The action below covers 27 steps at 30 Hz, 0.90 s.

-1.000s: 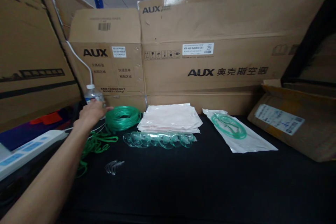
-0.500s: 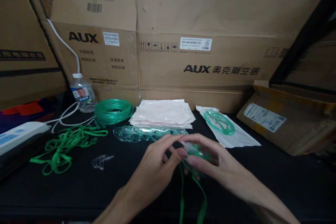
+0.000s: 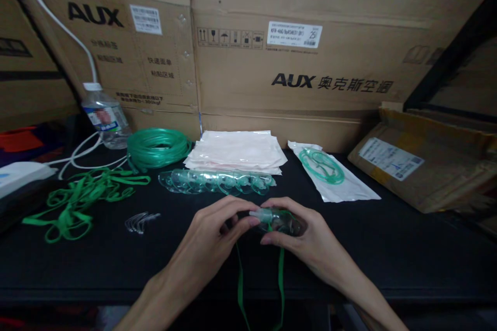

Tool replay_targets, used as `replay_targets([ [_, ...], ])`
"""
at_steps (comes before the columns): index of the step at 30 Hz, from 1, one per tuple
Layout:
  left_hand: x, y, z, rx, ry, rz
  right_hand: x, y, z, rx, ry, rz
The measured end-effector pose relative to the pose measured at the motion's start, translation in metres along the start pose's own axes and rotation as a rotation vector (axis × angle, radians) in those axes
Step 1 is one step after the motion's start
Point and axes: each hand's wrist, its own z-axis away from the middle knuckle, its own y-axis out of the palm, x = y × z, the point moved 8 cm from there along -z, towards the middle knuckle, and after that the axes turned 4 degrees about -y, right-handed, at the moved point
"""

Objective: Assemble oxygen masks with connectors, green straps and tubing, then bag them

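Between my hands is a clear green oxygen mask (image 3: 286, 223), with a pale connector (image 3: 261, 214) pointing left. My right hand (image 3: 306, 230) is wrapped around the mask body, thumb below and fingers on top. The fingertips of my left hand (image 3: 221, 227) pinch the connector's tip. A green elastic strap (image 3: 280, 279) hangs from the mask in two strands over the table's front edge. Just beyond my hands lies a row of nested clear green masks (image 3: 217, 182). Part of the held mask is hidden by my fingers.
Left are loose green straps (image 3: 77, 201), thin metal strips (image 3: 142, 222), coiled green tubing (image 3: 158, 147), a bottle (image 3: 104, 119) and a power strip (image 3: 23, 178). White pouches (image 3: 236, 152) are stacked at the back. Right are a bagged tube (image 3: 330, 173) and a cardboard box (image 3: 419, 158).
The head view has tilted downward. My hands have turned the mask so its connector points left, and my left fingers now pinch the connector tip.
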Motion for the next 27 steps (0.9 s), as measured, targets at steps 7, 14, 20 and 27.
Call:
replay_targets([
  [7, 0.004, -0.009, 0.0, -0.102, -0.045, -0.04, 0.002, 0.003, 0.002, 0.006, -0.002, -0.135],
  [14, 0.008, -0.019, 0.001, -0.2, -0.169, 0.062, 0.003, 0.001, 0.002, -0.028, 0.042, -0.239],
  [20, 0.003, -0.017, 0.003, -0.197, -0.128, 0.049, 0.0, -0.007, 0.003, -0.096, 0.046, -0.204],
  [27, -0.008, -0.004, 0.004, -0.082, 0.089, -0.027, 0.001, 0.001, 0.003, -0.035, 0.057, -0.237],
])
